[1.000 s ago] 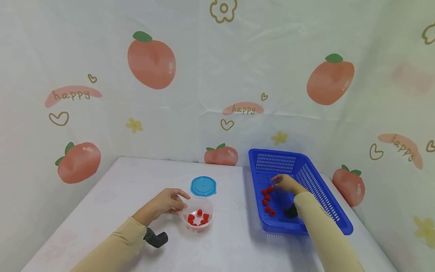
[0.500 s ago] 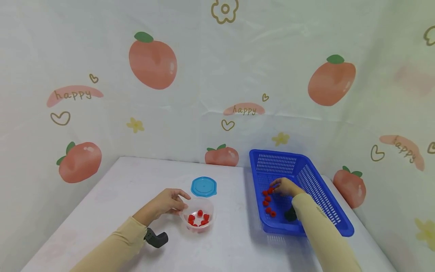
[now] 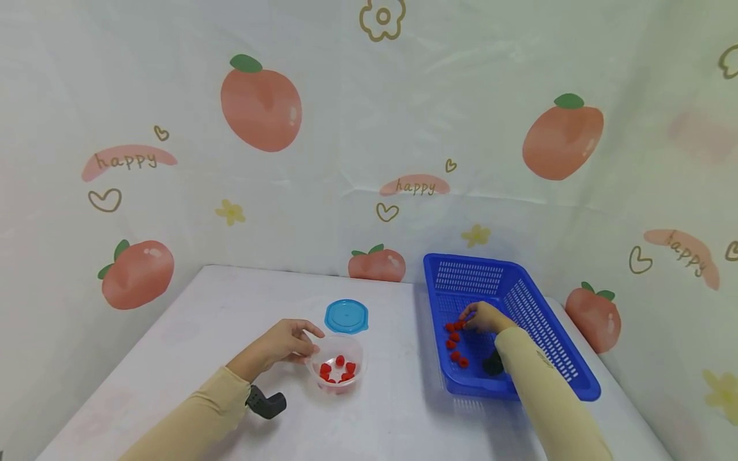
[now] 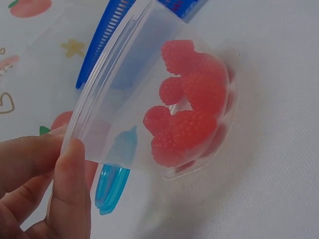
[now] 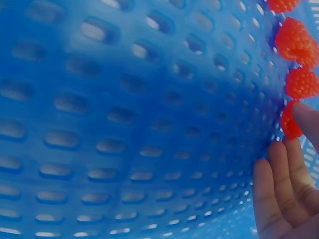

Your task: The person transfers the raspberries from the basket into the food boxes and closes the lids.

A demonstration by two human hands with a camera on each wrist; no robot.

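Note:
My left hand (image 3: 279, 344) pinches the rim of a clear plastic bowl (image 3: 359, 349) between thumb and fingers, on its left side. Several red raspberries (image 4: 192, 132) lie in the bottom of the bowl, seen through its wall in the left wrist view. Over on the right, my right hand (image 3: 486, 318) reaches down into a blue plastic basket (image 3: 436, 320). Its thumb and fingertips pinch a raspberry (image 5: 289, 124) at the end of a row. More raspberries (image 5: 300, 82) lie in that row along the basket's floor.
A round blue lid (image 3: 346, 315) lies on the white table (image 3: 392, 422) just behind the bowl. The basket's raised, slotted walls surround my right hand. A printed curtain (image 3: 323, 128) hangs behind the table.
My right hand has lowered slightly and its fingers have come together on a raspberry at the row's far end. My left hand stays at the bowl's rim.

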